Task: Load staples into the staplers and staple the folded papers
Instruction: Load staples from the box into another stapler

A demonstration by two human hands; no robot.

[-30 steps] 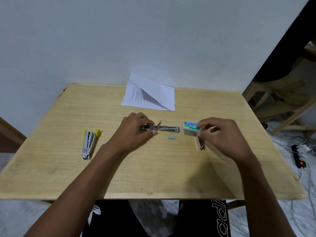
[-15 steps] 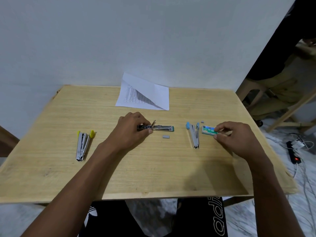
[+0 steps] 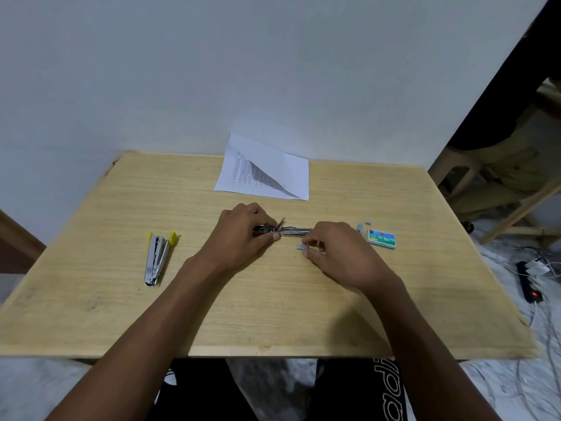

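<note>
An opened stapler lies flat at the table's middle. My left hand grips its left end. My right hand has come in beside the stapler's right end. Its thumb and forefinger pinch a small grey staple strip that rests on the table just in front of the stapler. The green staple box lies to the right of that hand. A blue-tipped stapler is mostly hidden behind my right hand. A yellow-tipped stapler lies at the left. The folded printed paper sits against the wall.
A tiny grey staple piece lies behind the box. The wooden table ends at a white wall. Off its right edge are wooden furniture and a power strip with cables on the floor.
My right hand let go of the staple box, left it at the right, and moved left to the staple strip by the opened stapler. My left hand kept its hold.
</note>
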